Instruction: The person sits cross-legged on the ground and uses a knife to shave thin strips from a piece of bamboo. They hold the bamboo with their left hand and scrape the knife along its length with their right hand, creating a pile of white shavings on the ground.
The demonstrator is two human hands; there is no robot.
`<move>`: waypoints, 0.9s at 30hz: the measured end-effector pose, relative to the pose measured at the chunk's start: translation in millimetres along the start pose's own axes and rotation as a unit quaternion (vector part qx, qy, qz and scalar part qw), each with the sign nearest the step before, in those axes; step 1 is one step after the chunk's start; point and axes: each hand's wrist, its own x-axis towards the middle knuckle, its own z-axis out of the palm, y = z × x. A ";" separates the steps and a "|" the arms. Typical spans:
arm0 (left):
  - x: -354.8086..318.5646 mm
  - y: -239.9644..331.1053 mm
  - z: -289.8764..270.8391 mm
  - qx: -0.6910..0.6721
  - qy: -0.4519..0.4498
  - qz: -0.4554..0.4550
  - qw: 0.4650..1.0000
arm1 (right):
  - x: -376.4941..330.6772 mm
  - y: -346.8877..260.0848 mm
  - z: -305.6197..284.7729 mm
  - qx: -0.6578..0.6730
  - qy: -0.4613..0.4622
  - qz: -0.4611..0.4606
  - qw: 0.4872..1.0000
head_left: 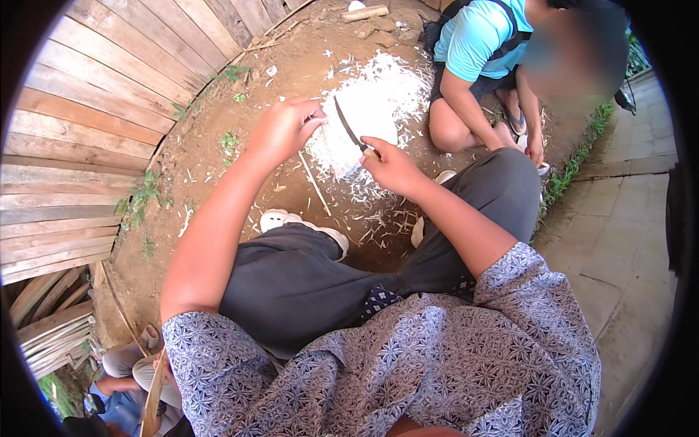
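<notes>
In my right hand is a knife with a light wooden handle and a narrow, slightly curved dark blade pointing up and left. My left hand is a short way to its left, thumb and fingers pinched together. What they pinch, if anything, is lost against the bright white behind. Under both hands spreads a pile of pale shavings, overexposed at its middle. A thin pale strip slants below my left hand; I cannot tell whether it touches the hand.
A person in a turquoise shirt crouches close by at the far right. A plank wall curves along the left, and a paved path runs at right. Another person sits at lower left near stacked wood.
</notes>
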 end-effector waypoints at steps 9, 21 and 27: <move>-6.7 5.4 14.2 0.122 0.053 0.128 0.983 | -38.5 -19.7 2.9 -0.059 0.083 -0.176 0.979; -12.6 1.2 19.2 0.160 0.070 0.186 0.967 | -25.6 5.5 6.0 -0.079 0.036 -0.119 0.989; -8.5 1.9 21.0 0.175 0.065 0.206 0.961 | -14.6 22.5 14.3 -0.124 0.111 -0.265 0.950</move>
